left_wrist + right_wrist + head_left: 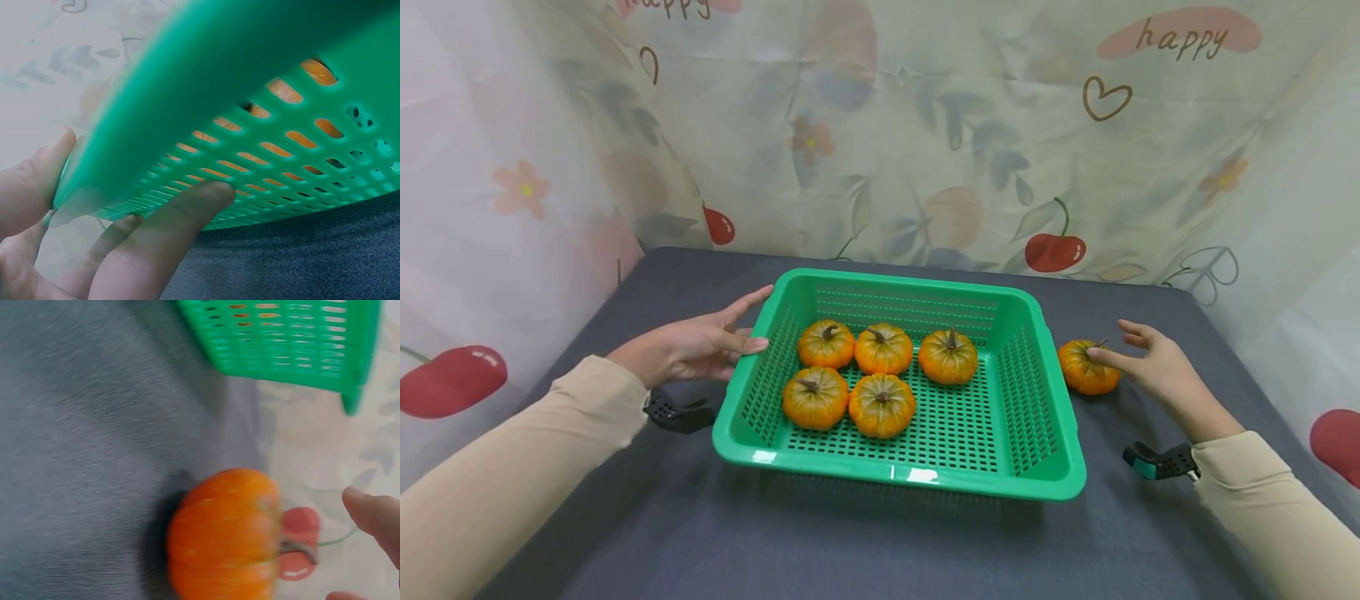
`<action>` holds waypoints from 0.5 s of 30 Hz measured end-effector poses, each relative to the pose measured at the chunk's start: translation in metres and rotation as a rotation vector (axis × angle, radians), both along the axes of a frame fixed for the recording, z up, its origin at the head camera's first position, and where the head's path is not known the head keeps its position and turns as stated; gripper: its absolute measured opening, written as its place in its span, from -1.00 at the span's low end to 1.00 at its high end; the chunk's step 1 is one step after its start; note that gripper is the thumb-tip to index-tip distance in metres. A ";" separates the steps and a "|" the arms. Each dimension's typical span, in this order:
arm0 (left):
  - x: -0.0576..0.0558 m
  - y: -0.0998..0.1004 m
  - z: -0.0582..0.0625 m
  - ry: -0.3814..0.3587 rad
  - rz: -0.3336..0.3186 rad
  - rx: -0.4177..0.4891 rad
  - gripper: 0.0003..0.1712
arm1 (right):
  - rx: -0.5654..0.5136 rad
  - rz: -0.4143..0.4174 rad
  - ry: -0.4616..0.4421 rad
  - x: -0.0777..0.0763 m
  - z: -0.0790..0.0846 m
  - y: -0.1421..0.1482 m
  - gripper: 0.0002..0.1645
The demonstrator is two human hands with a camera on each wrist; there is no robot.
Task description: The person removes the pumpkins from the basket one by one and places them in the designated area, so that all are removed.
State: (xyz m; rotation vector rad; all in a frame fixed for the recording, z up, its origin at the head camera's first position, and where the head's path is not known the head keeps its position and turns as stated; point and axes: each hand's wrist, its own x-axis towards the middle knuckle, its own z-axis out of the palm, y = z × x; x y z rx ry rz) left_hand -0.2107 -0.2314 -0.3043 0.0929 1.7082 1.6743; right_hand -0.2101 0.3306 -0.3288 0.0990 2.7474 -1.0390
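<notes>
A green plastic basket [850,471] with slotted walls stands in the middle, holding several small orange pumpkins [883,406]. My left hand [696,346] grips its left rim, thumb at the rim and fingers against the outer wall. The left wrist view shows those fingers [162,244] below the slotted side, with bits of orange visible through the holes. Just right of the basket, a single pumpkin [1086,371] with a brown stem sits on the cloth. Beside it is my right hand [1157,375], thumb and fingers spread; in the right wrist view a gap separates them from the stem.
A dark grey cloth [760,542] covers the table. Printed curtains [910,150] hang behind and along both sides. Black wrist straps [1161,461] sit at both sleeves.
</notes>
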 end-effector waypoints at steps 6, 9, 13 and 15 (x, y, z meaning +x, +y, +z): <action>0.000 0.000 0.000 -0.001 -0.002 0.004 0.11 | -0.024 0.012 0.032 0.005 0.017 0.002 0.18; 0.000 0.000 0.000 -0.001 -0.002 0.005 0.10 | -0.036 0.018 0.049 0.010 0.028 0.000 0.15; 0.000 0.000 0.000 0.000 -0.003 0.004 0.09 | -0.064 0.028 0.084 0.015 0.042 -0.004 0.09; 0.000 0.000 0.000 0.002 -0.004 0.003 0.10 | -0.060 0.029 0.100 0.018 0.050 -0.008 0.07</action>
